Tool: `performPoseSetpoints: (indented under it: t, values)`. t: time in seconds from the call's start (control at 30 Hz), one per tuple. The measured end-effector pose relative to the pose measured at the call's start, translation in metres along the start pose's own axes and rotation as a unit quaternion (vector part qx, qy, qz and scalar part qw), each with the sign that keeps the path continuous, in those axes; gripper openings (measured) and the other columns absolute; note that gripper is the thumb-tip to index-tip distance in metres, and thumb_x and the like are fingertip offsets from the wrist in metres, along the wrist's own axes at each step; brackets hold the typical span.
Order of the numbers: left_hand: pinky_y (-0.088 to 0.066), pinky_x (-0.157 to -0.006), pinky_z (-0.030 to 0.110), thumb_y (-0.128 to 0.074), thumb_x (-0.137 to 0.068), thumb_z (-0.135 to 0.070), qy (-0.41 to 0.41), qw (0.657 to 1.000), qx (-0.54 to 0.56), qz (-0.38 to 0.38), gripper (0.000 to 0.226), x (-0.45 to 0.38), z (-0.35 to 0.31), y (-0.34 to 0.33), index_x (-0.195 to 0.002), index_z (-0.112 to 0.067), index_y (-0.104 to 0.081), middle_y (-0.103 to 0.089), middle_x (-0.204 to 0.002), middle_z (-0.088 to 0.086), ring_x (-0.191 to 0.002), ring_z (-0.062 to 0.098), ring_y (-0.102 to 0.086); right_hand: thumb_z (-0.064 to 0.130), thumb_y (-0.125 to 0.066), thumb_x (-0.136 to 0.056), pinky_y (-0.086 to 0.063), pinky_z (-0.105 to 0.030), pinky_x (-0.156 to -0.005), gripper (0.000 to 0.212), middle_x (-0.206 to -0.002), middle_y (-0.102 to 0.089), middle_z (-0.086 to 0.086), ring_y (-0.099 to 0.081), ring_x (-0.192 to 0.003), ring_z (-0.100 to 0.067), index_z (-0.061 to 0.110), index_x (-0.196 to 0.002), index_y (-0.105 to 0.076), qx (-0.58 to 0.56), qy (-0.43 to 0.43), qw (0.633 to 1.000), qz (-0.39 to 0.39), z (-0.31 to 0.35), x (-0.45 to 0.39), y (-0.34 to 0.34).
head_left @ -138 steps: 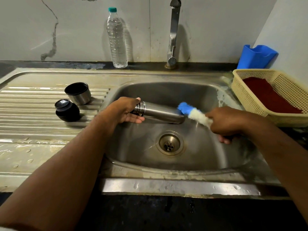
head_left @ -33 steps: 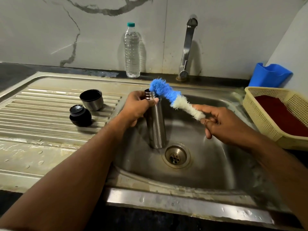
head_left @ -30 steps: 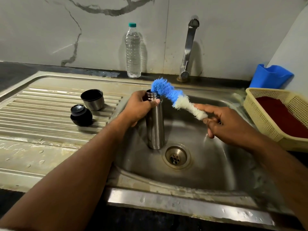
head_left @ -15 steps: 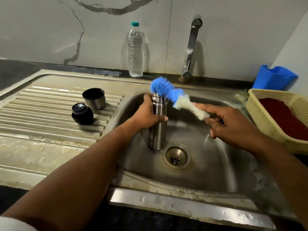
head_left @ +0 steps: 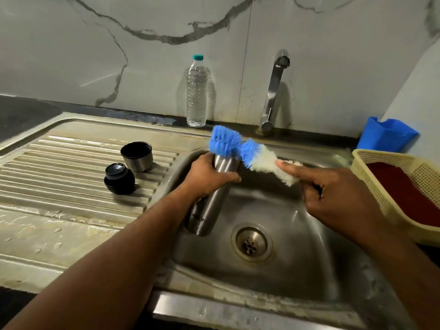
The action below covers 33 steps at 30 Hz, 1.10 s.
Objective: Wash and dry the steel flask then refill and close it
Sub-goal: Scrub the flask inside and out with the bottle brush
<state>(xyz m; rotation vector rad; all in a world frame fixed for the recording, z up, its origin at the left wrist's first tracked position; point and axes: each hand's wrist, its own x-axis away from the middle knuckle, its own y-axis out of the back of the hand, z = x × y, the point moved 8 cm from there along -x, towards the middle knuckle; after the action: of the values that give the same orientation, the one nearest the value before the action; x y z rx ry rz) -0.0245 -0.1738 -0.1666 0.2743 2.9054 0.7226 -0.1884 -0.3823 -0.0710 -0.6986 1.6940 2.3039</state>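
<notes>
The left hand (head_left: 209, 176) wraps the upper part of the steel flask (head_left: 209, 206), thumb on the near side and fingers curled round the far side, so the body runs down and toward the viewer from the grip and its base hangs over the sink (head_left: 297, 265) basin, left of the drain (head_left: 251, 244). The flask leans, its top tilted away and to the right. Just above the curled fingers, the blue tip of the bottle brush (head_left: 247, 153) covers the flask's mouth; whether the bristles are inside cannot be told. The brush slants down to the right, blue bristles giving way to white ones. The right hand (head_left: 333, 196) holds the brush at its lower end: the forefinger lies straight along the white bristles, the other fingers are curled below it round the handle, which is mostly hidden. Left of the left hand, on the ribbed draining board (head_left: 59, 177), stand the steel cup (head_left: 137, 157) and, just in front of it, the black stopper (head_left: 119, 178). A plastic water bottle (head_left: 196, 91) stands against the wall beyond the brush tip, with the tap (head_left: 273, 91) to its right
</notes>
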Motion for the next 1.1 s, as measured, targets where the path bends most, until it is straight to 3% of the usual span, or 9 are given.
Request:
performPoseSetpoints:
  t: [0.1, 0.17, 0.27, 0.47, 0.63, 0.8, 0.93, 1.0, 1.1]
  values:
    - [-0.053, -0.074, 0.029, -0.096, -0.067, -0.037, -0.001, 1.0, -0.018, 0.006, 0.054, -0.002, -0.001, -0.001, -0.107, -0.022, -0.063, -0.068, -0.096, -0.006, -0.088, 0.012, -0.066, -0.001, -0.064, -0.085, -0.032, -0.015, -0.049, 0.07, -0.074, -0.053, 0.024, -0.058, -0.074, 0.008, 0.041, -0.141, -0.061, 0.009, -0.002, 1.0, -0.005, 0.003, 0.0, -0.002]
    - [-0.054, -0.077, 0.029, -0.095, -0.067, -0.035, 0.004, 1.0, -0.021, -0.001, 0.054, -0.002, -0.001, 0.0, -0.11, -0.021, -0.065, -0.069, -0.1, -0.005, -0.092, 0.013, -0.067, -0.001, -0.065, -0.086, -0.035, -0.017, -0.046, 0.07, -0.076, -0.058, 0.022, -0.059, -0.07, 0.004, 0.043, -0.14, -0.061, 0.006, -0.006, 1.0, 0.004, 0.002, 0.001, -0.008]
    - [-0.048, -0.068, 0.024, -0.095, -0.068, -0.036, -0.003, 0.998, -0.069, 0.0, 0.055, -0.002, -0.004, 0.001, -0.109, -0.022, -0.061, -0.066, -0.095, -0.005, -0.082, 0.006, -0.061, 0.002, -0.062, -0.089, -0.042, -0.023, -0.044, 0.068, -0.086, -0.072, 0.015, -0.059, -0.061, -0.003, 0.048, -0.14, -0.059, -0.009, -0.047, 0.999, -0.011, -0.009, 0.0, -0.007]
    - [-0.053, -0.078, 0.03, -0.093, -0.07, -0.04, -0.015, 0.992, -0.124, 0.01, 0.067, 0.0, -0.009, -0.004, -0.122, -0.016, -0.06, -0.063, -0.102, -0.003, -0.091, 0.016, -0.062, 0.003, -0.062, -0.091, -0.039, -0.018, -0.041, 0.068, -0.071, -0.05, 0.032, -0.059, -0.068, 0.002, 0.048, -0.142, -0.056, 0.002, -0.071, 0.998, 0.003, -0.004, -0.002, -0.017]
    - [-0.053, -0.075, 0.031, -0.094, -0.066, -0.045, 0.005, 0.991, -0.135, 0.011, 0.061, 0.0, -0.006, -0.003, -0.109, -0.019, -0.06, -0.065, -0.097, -0.002, -0.088, 0.015, -0.062, 0.007, -0.06, -0.094, -0.043, -0.022, -0.045, 0.067, -0.075, -0.061, 0.026, -0.059, -0.059, -0.003, 0.053, -0.142, -0.05, -0.013, -0.096, 0.995, 0.029, -0.012, -0.001, -0.025]
    - [-0.057, -0.075, 0.034, -0.097, -0.061, -0.039, 0.059, 0.997, -0.058, 0.014, 0.062, -0.001, 0.002, -0.002, -0.105, -0.015, -0.061, -0.067, -0.094, 0.002, -0.089, 0.019, -0.066, 0.007, -0.061, -0.092, -0.047, -0.027, -0.046, 0.068, -0.09, -0.07, 0.023, -0.059, -0.055, -0.006, 0.054, -0.141, -0.053, -0.044, -0.089, 0.994, 0.045, -0.01, 0.0, -0.031]
    - [-0.064, -0.07, 0.04, -0.085, -0.037, -0.038, 0.093, 0.994, 0.018, 0.055, 0.076, 0.004, 0.0, -0.008, -0.104, -0.009, -0.065, -0.073, -0.095, 0.011, -0.082, 0.025, -0.072, 0.004, -0.062, -0.092, -0.036, -0.013, -0.047, 0.066, -0.087, -0.06, 0.026, -0.06, -0.064, 0.004, 0.049, -0.141, -0.055, -0.035, -0.114, 0.992, 0.034, -0.014, 0.0, -0.028]
    - [-0.06, -0.064, 0.035, -0.081, -0.044, -0.03, 0.099, 0.991, 0.044, 0.077, 0.068, 0.005, 0.0, -0.011, -0.105, -0.005, -0.063, -0.071, -0.092, 0.014, -0.075, 0.024, -0.07, 0.004, -0.062, -0.093, -0.041, -0.016, -0.044, 0.067, -0.084, -0.061, 0.029, -0.059, -0.06, 0.001, 0.05, -0.141, -0.054, -0.051, -0.112, 0.991, 0.044, -0.017, 0.001, -0.03]
    - [-0.056, -0.067, 0.034, -0.089, -0.068, -0.022, 0.091, 0.993, 0.006, 0.073, 0.048, 0.004, 0.003, -0.011, -0.103, -0.014, -0.058, -0.068, -0.096, 0.009, -0.083, 0.022, -0.068, 0.002, -0.062, -0.093, -0.045, -0.016, -0.048, 0.065, -0.083, -0.067, 0.023, -0.06, -0.06, -0.001, 0.046, -0.14, -0.058, -0.044, -0.109, 0.992, 0.039, -0.021, 0.001, -0.023]
